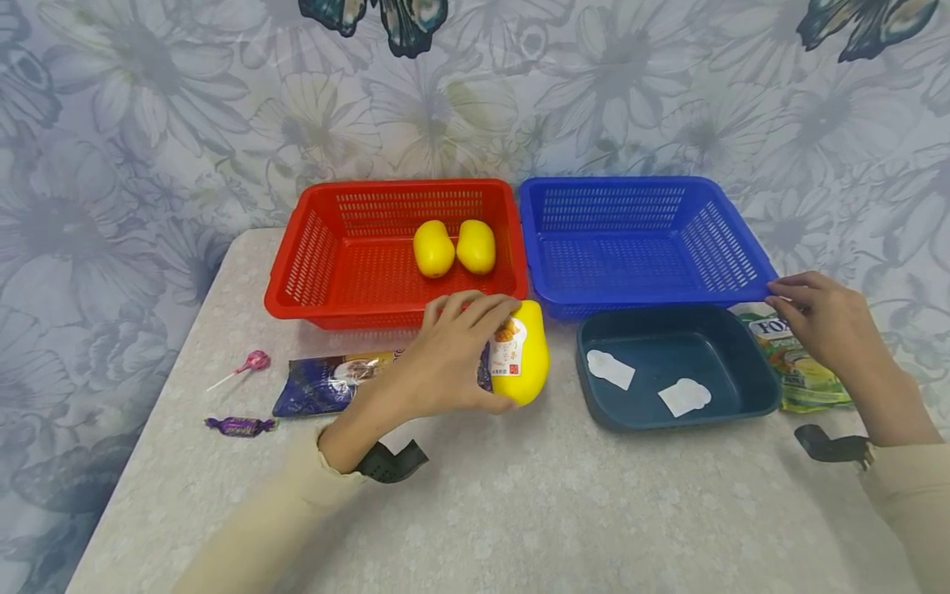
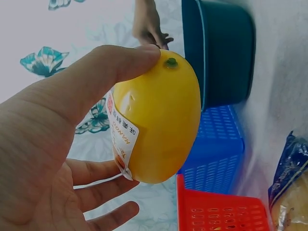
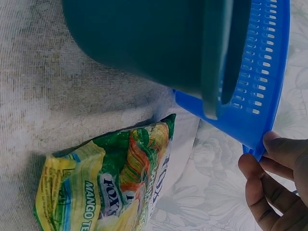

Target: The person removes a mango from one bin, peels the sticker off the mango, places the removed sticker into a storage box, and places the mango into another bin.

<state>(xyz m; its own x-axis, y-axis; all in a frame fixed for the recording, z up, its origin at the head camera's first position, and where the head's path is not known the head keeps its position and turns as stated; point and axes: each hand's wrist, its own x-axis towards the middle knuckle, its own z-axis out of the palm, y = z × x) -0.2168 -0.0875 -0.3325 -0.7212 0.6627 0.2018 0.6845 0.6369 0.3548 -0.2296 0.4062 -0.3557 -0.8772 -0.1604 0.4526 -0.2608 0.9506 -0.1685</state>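
Note:
My left hand (image 1: pixel 449 363) grips a yellow toy mango (image 1: pixel 530 355) with a white label, held above the table in front of the red basket (image 1: pixel 349 318). In the left wrist view the thumb lies near the green stem end of the mango (image 2: pixel 163 115). Two more yellow mangoes lie side by side inside the red basket, toward its right. At the far right, my right hand (image 1: pixel 834 322) pinches the front right corner of the blue basket (image 1: pixel 616 256). That pinch on the blue basket's rim (image 3: pixel 264 139) shows in the right wrist view too.
A dark teal tub (image 1: pixel 675 417) holding two white paper labels stands before the blue basket. To its right lies a green Fox's candy bag (image 1: pixel 805 367). A blue packet (image 1: pixel 319 396), a pink lollipop (image 1: pixel 257 360) and a purple wrapped candy (image 1: pixel 241 426) are on the left.

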